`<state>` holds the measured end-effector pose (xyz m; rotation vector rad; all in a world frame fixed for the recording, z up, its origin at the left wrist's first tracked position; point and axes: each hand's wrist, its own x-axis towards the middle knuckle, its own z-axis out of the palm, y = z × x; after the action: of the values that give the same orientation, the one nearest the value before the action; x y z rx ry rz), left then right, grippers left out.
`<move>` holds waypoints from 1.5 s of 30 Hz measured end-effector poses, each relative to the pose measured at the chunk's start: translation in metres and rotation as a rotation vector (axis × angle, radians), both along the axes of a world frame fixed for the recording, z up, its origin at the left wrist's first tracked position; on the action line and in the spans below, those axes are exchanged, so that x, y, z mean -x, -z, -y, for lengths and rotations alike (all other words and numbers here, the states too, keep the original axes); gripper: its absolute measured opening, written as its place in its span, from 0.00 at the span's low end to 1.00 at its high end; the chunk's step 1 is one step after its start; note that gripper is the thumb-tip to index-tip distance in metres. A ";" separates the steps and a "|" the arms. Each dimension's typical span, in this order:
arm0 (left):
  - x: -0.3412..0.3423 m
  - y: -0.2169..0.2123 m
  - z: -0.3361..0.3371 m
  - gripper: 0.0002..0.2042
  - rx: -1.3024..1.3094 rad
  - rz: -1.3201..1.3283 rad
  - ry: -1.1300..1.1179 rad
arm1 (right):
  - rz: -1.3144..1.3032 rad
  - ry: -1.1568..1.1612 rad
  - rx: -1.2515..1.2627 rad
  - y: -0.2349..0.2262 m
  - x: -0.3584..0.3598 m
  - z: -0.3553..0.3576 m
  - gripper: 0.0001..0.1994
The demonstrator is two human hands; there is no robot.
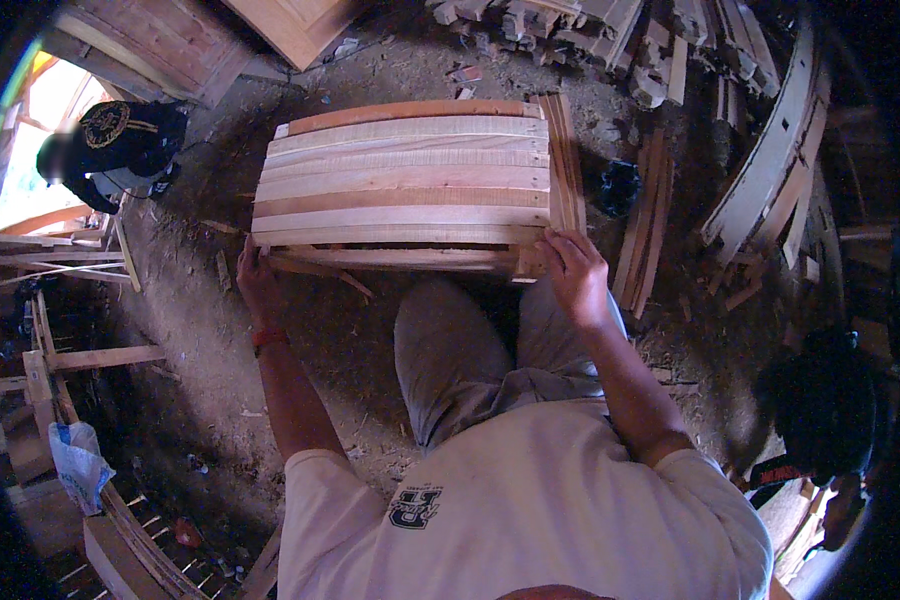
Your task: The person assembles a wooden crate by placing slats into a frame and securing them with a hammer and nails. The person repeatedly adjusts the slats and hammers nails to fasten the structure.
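Observation:
In front of my knees stands a box-like wooden frame topped with several pale slats (400,178) laid side by side. The nearest slat (390,234) runs along its front edge, with a dark gap below it and a lower rail (410,259) beyond the gap. My left hand (257,272) is at that slat's left end, fingertips closed against the corner. At the other end my right hand (576,272) pinches the right corner, above a short block (528,263). Fine finger contact is partly hidden on both sides.
Loose boards (642,220) lie to the right, near a dark crumpled item (618,187). Offcuts (610,35) are piled at the far right. A person (130,150) bends over at the far left. Wooden framing with a plastic bag (80,465) stands at the lower left.

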<state>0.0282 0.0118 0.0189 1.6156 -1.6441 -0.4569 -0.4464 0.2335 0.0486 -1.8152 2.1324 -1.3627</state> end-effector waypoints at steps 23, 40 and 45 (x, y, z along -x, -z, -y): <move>-0.041 0.028 0.016 0.20 0.069 0.055 0.079 | 0.051 -0.032 -0.081 0.003 -0.003 -0.003 0.14; -0.033 0.020 0.017 0.24 -0.012 -0.018 -0.008 | 0.271 -0.090 -0.100 0.008 0.008 -0.010 0.18; 0.012 -0.002 -0.026 0.26 0.142 -0.052 -0.084 | 0.270 -0.039 -0.004 -0.002 0.004 -0.013 0.18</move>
<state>0.0165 0.0378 0.0214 1.5483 -1.5286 -0.3288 -0.4505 0.2461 0.0504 -1.5588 1.9512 -1.4953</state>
